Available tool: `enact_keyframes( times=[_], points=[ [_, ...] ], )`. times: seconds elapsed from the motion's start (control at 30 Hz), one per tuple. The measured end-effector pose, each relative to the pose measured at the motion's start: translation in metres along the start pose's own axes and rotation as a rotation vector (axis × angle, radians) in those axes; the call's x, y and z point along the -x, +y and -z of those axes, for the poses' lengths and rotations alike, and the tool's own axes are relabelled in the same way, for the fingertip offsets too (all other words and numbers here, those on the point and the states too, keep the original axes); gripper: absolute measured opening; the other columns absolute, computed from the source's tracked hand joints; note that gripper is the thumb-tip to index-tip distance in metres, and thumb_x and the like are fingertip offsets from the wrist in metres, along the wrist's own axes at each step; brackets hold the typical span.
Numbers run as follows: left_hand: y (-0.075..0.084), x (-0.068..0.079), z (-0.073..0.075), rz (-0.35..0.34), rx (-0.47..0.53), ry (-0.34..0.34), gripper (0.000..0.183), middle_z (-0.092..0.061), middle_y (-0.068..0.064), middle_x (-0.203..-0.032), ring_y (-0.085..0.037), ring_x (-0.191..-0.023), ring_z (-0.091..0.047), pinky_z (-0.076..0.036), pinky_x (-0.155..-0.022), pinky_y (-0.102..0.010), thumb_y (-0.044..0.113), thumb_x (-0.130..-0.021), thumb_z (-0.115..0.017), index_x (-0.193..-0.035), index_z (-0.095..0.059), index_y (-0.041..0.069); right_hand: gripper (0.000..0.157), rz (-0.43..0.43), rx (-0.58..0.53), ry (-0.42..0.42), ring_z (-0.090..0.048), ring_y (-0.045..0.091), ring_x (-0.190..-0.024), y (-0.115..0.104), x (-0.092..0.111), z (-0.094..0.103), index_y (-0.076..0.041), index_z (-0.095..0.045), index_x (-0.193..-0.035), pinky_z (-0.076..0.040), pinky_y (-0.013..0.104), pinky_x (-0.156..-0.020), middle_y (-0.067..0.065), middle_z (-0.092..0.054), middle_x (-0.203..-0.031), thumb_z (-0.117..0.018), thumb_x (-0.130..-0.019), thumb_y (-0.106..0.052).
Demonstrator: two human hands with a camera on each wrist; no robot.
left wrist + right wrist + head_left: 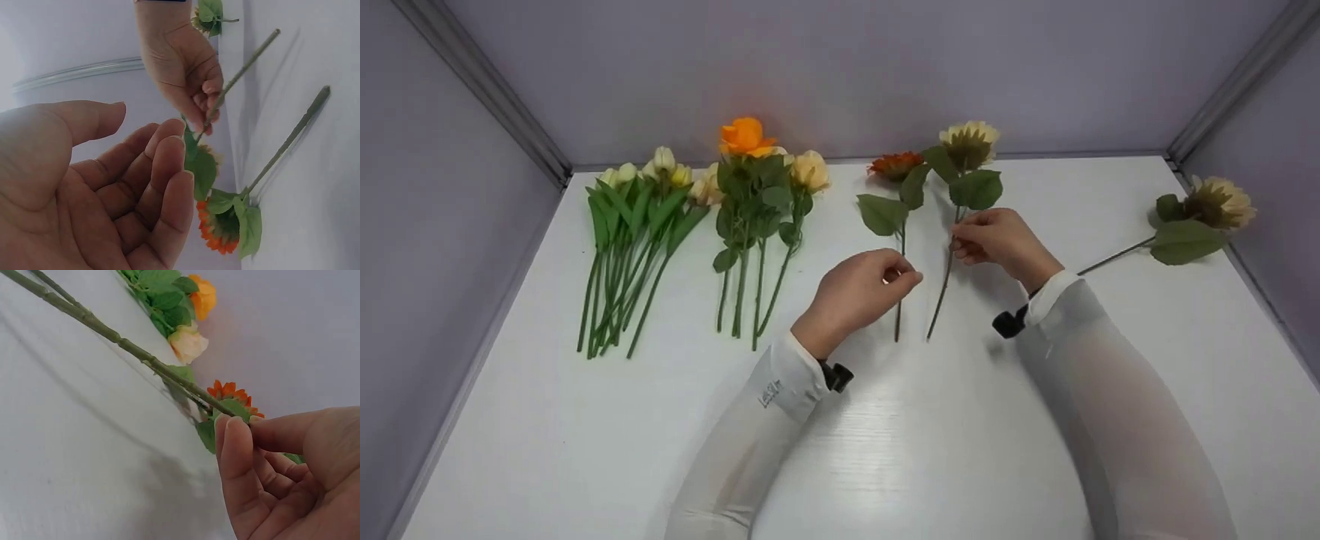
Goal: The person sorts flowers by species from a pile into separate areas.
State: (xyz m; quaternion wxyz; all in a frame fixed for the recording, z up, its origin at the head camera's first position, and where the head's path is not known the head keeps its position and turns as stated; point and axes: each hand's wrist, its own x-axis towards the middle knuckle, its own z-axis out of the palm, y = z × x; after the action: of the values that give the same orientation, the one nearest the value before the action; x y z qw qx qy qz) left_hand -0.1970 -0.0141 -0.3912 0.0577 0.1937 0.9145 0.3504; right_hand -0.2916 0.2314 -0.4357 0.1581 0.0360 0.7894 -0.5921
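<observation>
My right hand pinches the stem of a cream sunflower between thumb and fingertips, as the right wrist view also shows at the stem. To its left lies an orange-red sunflower with green leaves, its stem pointing toward me. My left hand hovers over or beside that stem, its fingers loosely bent. In the left wrist view the left hand holds nothing, with a gap between thumb and fingers. The orange-red sunflower is beyond its fingertips there.
White tulips lie bunched at the table's left. Beside them is a group of roses with one orange rose and peach ones. Another cream sunflower lies at the right edge. Grey walls enclose the white table.
</observation>
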Motion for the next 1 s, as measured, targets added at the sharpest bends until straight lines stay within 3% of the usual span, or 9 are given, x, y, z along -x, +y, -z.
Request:
enact_keyframes(
  times=[0.17, 0.3, 0.43, 0.63, 0.8, 1.0],
  points=[
    [0.0, 0.002, 0.005, -0.017, 0.013, 0.027, 0.019, -0.059, 0.02, -0.089, -0.001, -0.079, -0.054, -0.045, -0.067, -0.028, 0.046, -0.091, -0.054, -0.097, -0.065, 0.032, 0.037, -0.062, 0.068, -0.003, -0.065, 0.024, -0.076, 0.004, -0.012, -0.002, 0.005, -0.064, -0.107, -0.053, 0.04, -0.075, 0.016, -0.064, -0.09, -0.065, -0.088, -0.028],
    [0.001, 0.002, 0.005, -0.03, 0.01, 0.032, 0.018, -0.059, 0.02, -0.087, -0.001, -0.075, -0.054, -0.045, -0.064, -0.028, 0.046, -0.091, -0.054, -0.096, -0.065, 0.032, 0.026, -0.04, 0.163, 0.02, -0.066, 0.028, -0.071, 0.006, -0.015, -0.003, 0.004, -0.068, -0.094, -0.054, 0.04, -0.068, 0.019, -0.066, -0.083, -0.063, -0.089, -0.021],
    [0.001, 0.002, 0.005, -0.03, -0.012, 0.037, 0.019, -0.059, 0.019, -0.087, -0.001, -0.075, -0.054, -0.044, -0.064, -0.027, 0.046, -0.09, -0.055, -0.095, -0.065, 0.031, 0.025, 0.001, 0.271, 0.037, -0.065, 0.028, -0.069, 0.007, -0.015, -0.007, 0.002, -0.07, -0.088, -0.054, 0.037, -0.063, 0.018, -0.067, -0.08, -0.063, -0.089, -0.022],
    [0.0, 0.003, 0.004, -0.019, -0.052, 0.037, 0.02, -0.059, 0.019, -0.087, -0.001, -0.075, -0.053, -0.044, -0.065, -0.027, 0.046, -0.091, -0.054, -0.097, -0.065, 0.03, 0.03, 0.01, 0.34, 0.067, -0.063, 0.026, -0.069, 0.006, -0.015, -0.007, -0.001, -0.069, -0.087, -0.052, 0.037, -0.063, 0.016, -0.066, -0.08, -0.062, -0.089, -0.03],
    [0.004, 0.004, 0.001, -0.049, -0.085, 0.028, 0.019, -0.059, 0.02, -0.085, -0.001, -0.073, -0.053, -0.044, -0.064, -0.027, 0.044, -0.091, -0.054, -0.096, -0.066, 0.03, 0.035, 0.003, 0.411, 0.1, -0.062, 0.026, -0.072, 0.002, -0.003, 0.017, 0.001, -0.065, -0.097, -0.052, 0.039, -0.066, 0.016, -0.065, -0.083, -0.057, -0.092, -0.033],
    [0.016, 0.007, -0.012, -0.162, -0.156, -0.044, 0.022, -0.059, 0.017, -0.088, 0.0, -0.073, -0.054, -0.045, -0.064, -0.025, 0.043, -0.092, -0.053, -0.102, -0.067, 0.028, 0.041, -0.034, 0.481, 0.143, -0.062, 0.037, -0.085, 0.008, 0.025, 0.079, 0.006, -0.059, -0.111, -0.051, 0.047, -0.074, 0.023, -0.063, -0.096, -0.052, -0.095, -0.031]
  ],
)
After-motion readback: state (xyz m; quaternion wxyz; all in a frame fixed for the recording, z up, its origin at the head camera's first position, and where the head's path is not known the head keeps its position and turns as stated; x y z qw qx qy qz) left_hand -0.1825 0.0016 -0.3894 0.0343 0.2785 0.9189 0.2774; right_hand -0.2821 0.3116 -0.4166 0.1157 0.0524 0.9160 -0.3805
